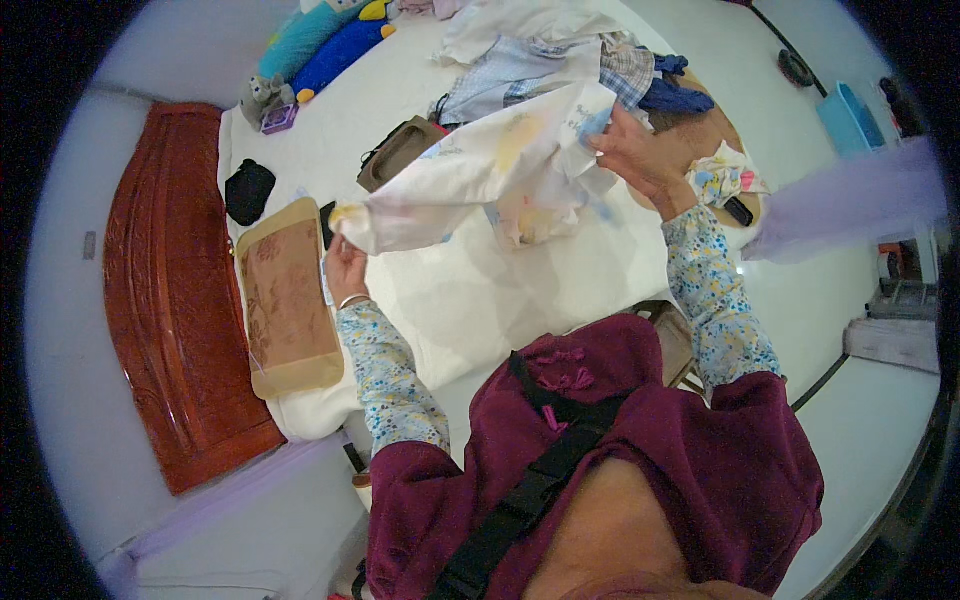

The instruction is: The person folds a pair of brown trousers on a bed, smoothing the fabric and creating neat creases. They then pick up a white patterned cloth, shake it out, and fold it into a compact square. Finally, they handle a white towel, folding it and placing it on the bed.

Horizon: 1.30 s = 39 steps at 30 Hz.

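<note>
A white printed cloth point(480, 161), with yellow and blue patches, is stretched above the bed between my two hands. My left hand point(347, 268) grips its gathered end near the pillow. Higher up and to the right, my right hand point(636, 154) pinches the other end by a blue-printed corner. A loose fold of the cloth hangs down in the middle. Below it lies the white bed cover point(480, 315). The cloth partly hides a brown bag point(401, 152) behind it. Whether the cloth is a garment I cannot tell.
A brown mat-topped pillow point(289, 300) lies by the carved wooden headboard point(180, 300). Beyond the cloth is a heap of clothes point(540, 64). Plush toys point(337, 64) and a black item point(250, 192) are on the left. A crumpled printed cloth point(724, 176) and a black object point(739, 211) sit at right.
</note>
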Tool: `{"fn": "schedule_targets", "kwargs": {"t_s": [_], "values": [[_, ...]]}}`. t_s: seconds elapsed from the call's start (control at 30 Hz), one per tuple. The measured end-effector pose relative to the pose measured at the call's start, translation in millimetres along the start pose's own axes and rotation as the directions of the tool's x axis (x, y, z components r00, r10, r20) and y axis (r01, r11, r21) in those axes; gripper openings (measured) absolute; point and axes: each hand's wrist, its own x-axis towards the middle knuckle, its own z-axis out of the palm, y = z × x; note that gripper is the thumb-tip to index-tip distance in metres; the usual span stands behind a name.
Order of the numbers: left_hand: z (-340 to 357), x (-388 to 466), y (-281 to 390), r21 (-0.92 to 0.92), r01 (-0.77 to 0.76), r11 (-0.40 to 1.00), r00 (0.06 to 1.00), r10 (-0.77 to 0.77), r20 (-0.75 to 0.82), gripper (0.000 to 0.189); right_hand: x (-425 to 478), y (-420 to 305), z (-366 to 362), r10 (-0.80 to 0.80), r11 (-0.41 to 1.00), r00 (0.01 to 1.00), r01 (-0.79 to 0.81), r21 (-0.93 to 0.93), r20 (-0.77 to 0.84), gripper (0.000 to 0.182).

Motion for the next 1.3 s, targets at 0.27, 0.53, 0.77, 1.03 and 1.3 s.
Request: {"fn": "schedule_targets", "kwargs": {"t_s": [0.27,0.53,0.77,1.03,1.3], "values": [[90.5,-50.2,-34.0,0.721,-0.646,0.251,0.735,0.46,0.498,0.05,-18.5,2.5,-19.1,-0.004,0.941,0.994,0.04,0.337,-0.105,0.046],[72.0,-15.1,-115.8,0.188,0.034,0.982,0.997,-0.047,0.066,0.036,-1.4,29.0,6.6,-0.221,0.869,0.973,0.224,-0.44,0.061,0.03],[97.3,-79.2,-56.4,0.241,-0.225,0.944,0.94,0.146,0.307,0.015,11.6,3.5,-45.4,0.072,0.951,0.988,-0.027,0.307,-0.135,0.045],[88.5,-80.1,-51.6,0.748,-0.257,0.611,0.958,0.261,0.116,0.052,-9.2,58.3,-52.1,0.496,0.725,0.868,-0.41,-0.553,0.006,0.045],[105.1,-78.7,-11.4,0.584,-0.34,0.737,0.937,0.21,0.279,0.037,12.0,-2.5,-19.4,0.005,0.537,0.986,-0.143,-0.831,-0.166,0.039]]}}
